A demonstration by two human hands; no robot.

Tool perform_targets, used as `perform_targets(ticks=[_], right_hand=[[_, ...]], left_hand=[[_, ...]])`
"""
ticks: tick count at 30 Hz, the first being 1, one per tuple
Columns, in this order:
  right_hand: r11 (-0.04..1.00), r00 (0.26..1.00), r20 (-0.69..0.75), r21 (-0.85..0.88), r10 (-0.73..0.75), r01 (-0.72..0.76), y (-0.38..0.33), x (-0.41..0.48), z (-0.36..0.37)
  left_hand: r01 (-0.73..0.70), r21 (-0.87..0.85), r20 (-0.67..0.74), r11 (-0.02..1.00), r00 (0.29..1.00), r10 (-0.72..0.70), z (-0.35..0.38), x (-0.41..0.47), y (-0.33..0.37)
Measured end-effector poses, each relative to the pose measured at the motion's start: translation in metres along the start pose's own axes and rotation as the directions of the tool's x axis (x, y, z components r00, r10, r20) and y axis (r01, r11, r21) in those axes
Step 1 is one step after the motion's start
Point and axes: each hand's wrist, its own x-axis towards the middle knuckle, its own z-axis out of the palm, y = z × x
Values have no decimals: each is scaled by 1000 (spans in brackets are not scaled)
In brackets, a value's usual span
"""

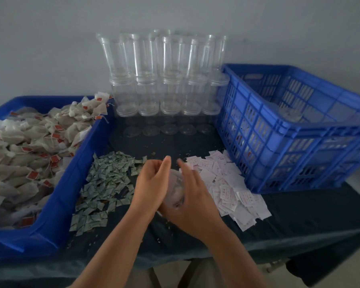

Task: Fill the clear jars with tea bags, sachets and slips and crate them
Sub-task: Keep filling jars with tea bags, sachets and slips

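Gripping a clear jar (176, 187) in the right hand (193, 202), low over the table (299, 215) between sachets (104, 183) and slips (227, 183); left hand (152, 183) curled at its mouth, hold too blurred to tell. Probably mid-filling; next, a lift right into the crate (279, 142).

jar (176, 188): blurred, mostly covered, contents unclear; bin (56, 204): cut off left
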Motion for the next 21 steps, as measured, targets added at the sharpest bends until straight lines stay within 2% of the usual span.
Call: perform_targets(ticks=[2,4,7,10,12,14,15,17,19,21], right_hand=[[992,999,52,-127,3,3,-7,7,-18],[984,998,54,-178,23,-13,-11,8,-44],[985,999,-34,-166,41,-46,-13,-3,-99],[984,991,-136,-180,-14,-11,-24,-10,-166],[976,980,-190,-218,-64,22,-32,-12,-210],[972,954,-285,-233,-92,24,-38,-13,-249],[971,932,-344,-237,-111,28,-40,-12,-267],[968,874,-465,-248,-143,27,-41,-4,-299],[960,813,-564,-281,-149,-20,-37,11,-329],[943,769,-627,-318,-129,-101,-29,29,-355]], left_hand=[[5,8,25,1000,1000,-5,7,-6,15],[-63,19,121,998,991,60,13,-16,33],[-202,-65,376,977,902,212,18,-33,68],[-282,-217,437,935,828,351,34,-23,103],[-316,-159,441,935,825,353,52,-3,125],[-387,42,490,921,811,319,72,19,142],[-465,146,517,873,789,333,83,29,145],[-638,245,559,730,709,431,108,40,151],[-775,194,573,602,587,571,136,41,154],[-874,97,602,477,433,671,163,36,155]])
